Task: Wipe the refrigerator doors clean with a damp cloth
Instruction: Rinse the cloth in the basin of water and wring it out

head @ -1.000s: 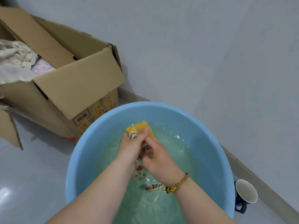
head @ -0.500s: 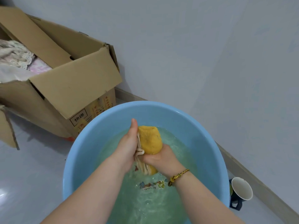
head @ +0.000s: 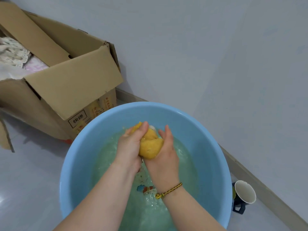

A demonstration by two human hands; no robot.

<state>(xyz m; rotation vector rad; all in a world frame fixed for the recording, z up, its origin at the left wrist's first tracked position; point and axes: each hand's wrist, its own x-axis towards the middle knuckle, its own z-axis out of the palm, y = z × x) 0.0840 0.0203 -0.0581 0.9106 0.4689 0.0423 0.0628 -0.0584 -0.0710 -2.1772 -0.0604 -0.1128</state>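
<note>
A person's two hands wring a yellow cloth (head: 150,148) over a blue basin (head: 70,164) of water (head: 186,165) on the floor, ahead of wiping down refrigerator doors; no refrigerator is in view. The cloth is bunched into a lump above the middle of the basin, clear of the water. Its long axis runs from the wrists toward the basin's far rim. The left hand (head: 130,145) is curled round the lump's far upper end, a corner of cloth poking out past the fingertips. The right hand (head: 165,154), a braided bracelet (head: 168,191) at its wrist, cups and grips the fatter near end from the right and below. Both hands are on the cloth, neither nearer than the other, so the coming squeeze looks set to turn on twisting the two ends against each other along that axis.

Beyond the basin's far left rim stands an open cardboard box (head: 75,84), whose framed label (head: 78,121) reads "快递"; the red print on the yellow panels beside it is too small to read. A cartoon print (head: 145,189) on the basin's bottom shows through the water, with no legible words. A cup (head: 245,192) sits just beside the basin's near right rim.
</note>
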